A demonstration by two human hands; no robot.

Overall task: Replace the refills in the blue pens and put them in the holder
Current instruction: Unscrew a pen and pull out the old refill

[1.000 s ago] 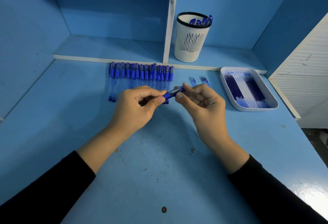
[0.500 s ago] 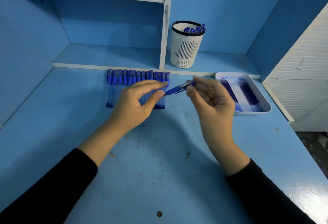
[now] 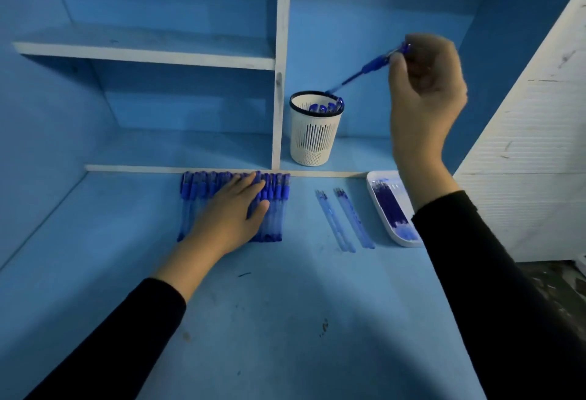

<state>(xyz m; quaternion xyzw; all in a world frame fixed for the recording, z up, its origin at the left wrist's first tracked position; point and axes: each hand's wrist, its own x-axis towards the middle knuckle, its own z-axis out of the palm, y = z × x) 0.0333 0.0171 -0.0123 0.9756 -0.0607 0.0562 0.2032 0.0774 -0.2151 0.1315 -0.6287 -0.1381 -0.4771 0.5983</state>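
Note:
My right hand (image 3: 425, 89) is raised above and to the right of the white slotted holder (image 3: 315, 136) and pinches a blue pen (image 3: 367, 68) by its upper end. The pen slants down to the left, its lower tip at the holder's black rim. Several blue pens stand inside the holder. A row of several blue pens (image 3: 276, 206) lies on the desk below the shelf edge. My left hand (image 3: 231, 215) rests flat on that row, fingers straight, covering its middle.
Loose refills (image 3: 345, 219) lie on the desk right of the pen row. A white tray (image 3: 374, 184) with several blue refills sits at the right, partly behind my right sleeve. A white vertical divider (image 3: 280, 60) stands just left of the holder. White panel at far right.
My right hand has carried the pen up and back from the desk middle to the holder. My left hand let go of the pen and moved onto the pen row.

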